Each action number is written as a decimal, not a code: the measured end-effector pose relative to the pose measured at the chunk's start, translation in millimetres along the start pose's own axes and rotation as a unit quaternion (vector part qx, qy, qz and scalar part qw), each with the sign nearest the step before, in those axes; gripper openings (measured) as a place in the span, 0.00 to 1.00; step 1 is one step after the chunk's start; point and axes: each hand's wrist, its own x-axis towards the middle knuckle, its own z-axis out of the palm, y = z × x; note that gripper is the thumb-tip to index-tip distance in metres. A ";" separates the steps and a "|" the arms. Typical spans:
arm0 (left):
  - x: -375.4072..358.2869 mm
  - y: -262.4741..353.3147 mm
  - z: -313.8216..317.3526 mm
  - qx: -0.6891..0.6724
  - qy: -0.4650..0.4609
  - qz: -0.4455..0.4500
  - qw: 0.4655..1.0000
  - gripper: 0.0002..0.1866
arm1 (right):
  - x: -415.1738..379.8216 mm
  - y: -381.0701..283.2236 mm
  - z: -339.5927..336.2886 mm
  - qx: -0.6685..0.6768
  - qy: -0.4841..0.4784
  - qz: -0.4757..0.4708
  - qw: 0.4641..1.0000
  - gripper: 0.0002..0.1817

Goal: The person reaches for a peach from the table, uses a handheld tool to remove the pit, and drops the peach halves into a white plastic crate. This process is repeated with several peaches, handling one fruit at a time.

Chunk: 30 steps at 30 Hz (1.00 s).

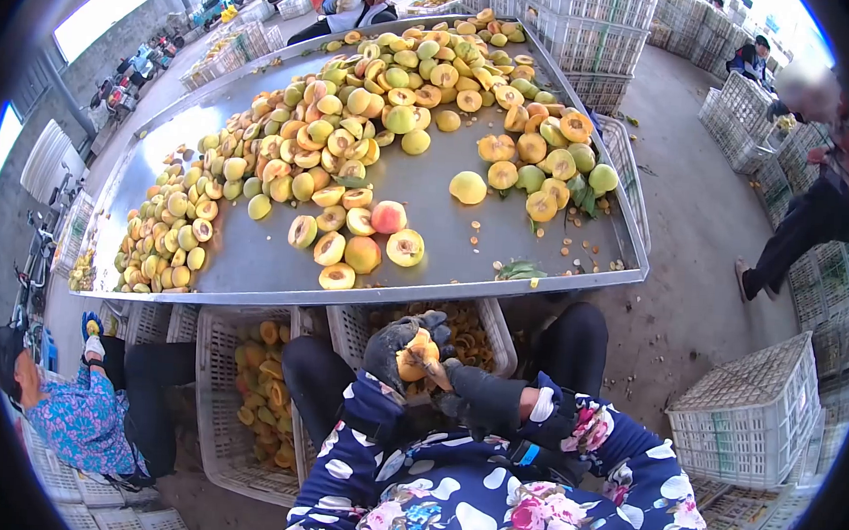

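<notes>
My left hand [388, 352], in a dark glove, is closed around an orange-yellow peach half [418, 353] above the crate in front of my lap. My right hand [487, 399], also gloved, is closed, and its fingertips meet the peach half. Whatever those fingers may grip is hidden. Beneath both hands, a white crate [502, 338] holds orange peach pieces and scraps. Beyond them on the metal table [394, 287], the nearest fruit is a small group of halved peaches [405, 248] and red-blushed ones.
A large heap of peach halves [340, 136] covers much of the table. To my left stands a crate of peach halves [264, 401], beside a seated co-worker [81, 410]. Stacked white crates [748, 412] stand at right, where another person [812, 189] walks.
</notes>
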 end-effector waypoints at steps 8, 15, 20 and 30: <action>5.7 -0.8 -16.5 -0.098 -0.056 -0.119 0.986 0.26 | -33.1 25.5 32.8 -0.600 0.095 -0.255 0.752 0.16; 7.1 -3.0 -25.2 -0.060 -0.005 -0.105 0.993 0.26 | -17.9 17.9 21.7 -0.602 0.006 -0.279 0.748 0.12; 6.1 -0.6 -28.6 -0.056 -0.052 -0.162 0.984 0.26 | -30.4 18.7 36.2 -0.573 0.091 -0.212 0.786 0.13; 16.5 -10.0 -34.9 0.444 -0.001 0.203 0.873 0.26 | -15.8 12.7 32.5 -0.470 -0.050 -0.212 0.855 0.10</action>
